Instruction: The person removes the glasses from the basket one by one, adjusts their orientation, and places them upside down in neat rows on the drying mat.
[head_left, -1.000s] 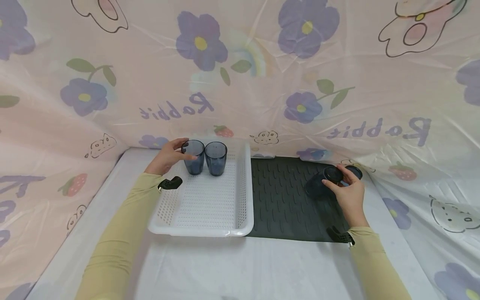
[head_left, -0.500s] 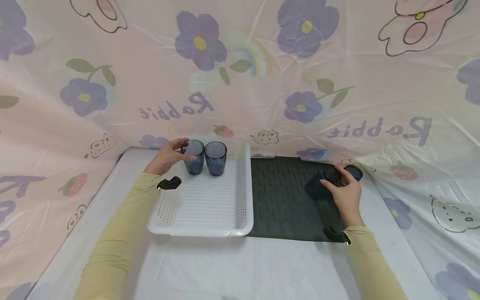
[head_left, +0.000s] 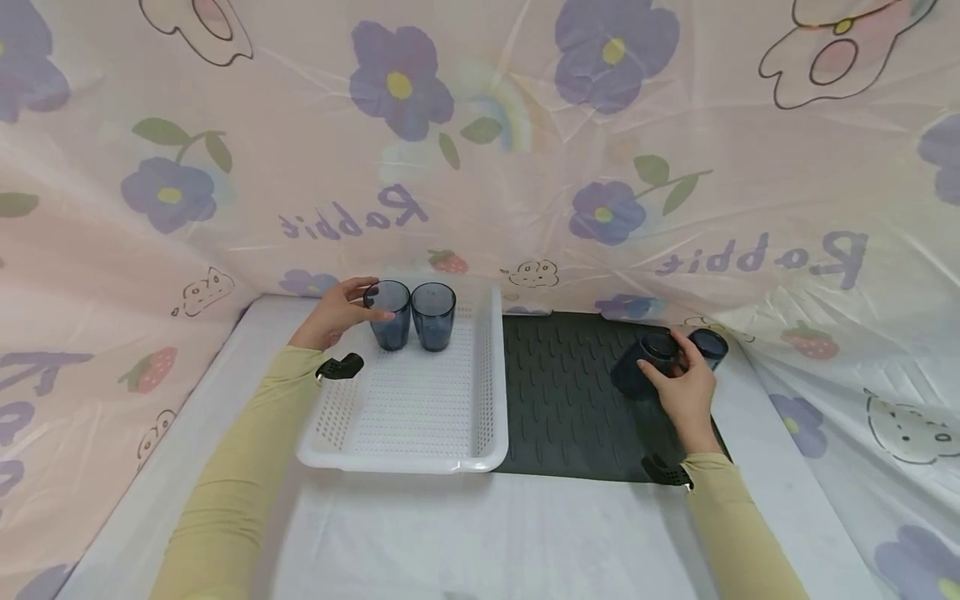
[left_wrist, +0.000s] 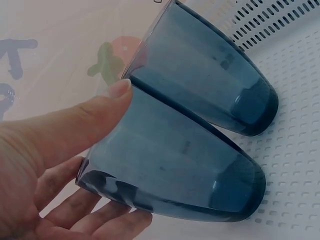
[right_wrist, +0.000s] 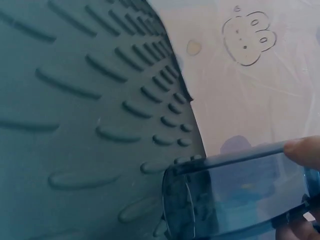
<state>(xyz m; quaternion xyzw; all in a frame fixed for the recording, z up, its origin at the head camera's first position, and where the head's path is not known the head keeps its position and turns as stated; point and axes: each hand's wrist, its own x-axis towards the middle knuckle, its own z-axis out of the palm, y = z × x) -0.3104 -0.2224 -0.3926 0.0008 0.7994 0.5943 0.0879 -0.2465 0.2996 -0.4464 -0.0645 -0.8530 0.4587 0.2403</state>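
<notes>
Left fingers [left_wrist: 122, 227] partly curled round blue glass [left_wrist: 185, 165]; right fingers [head_left: 688, 343] pinch second glass [right_wrist: 245, 195] at black mat [head_left: 558, 408]. Light grip, no knocking neighbouring glass [head_left: 433, 325], seems best.

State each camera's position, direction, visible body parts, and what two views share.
Head: worn there, facing forward-down at basket and mat; left hand, right hand, sleeves show.
Left wrist: worn there, facing two glasses; left hand shows.
Right wrist: worn there, facing mat, another glass; fingers show.
Head and left wrist share two glasses.
</notes>
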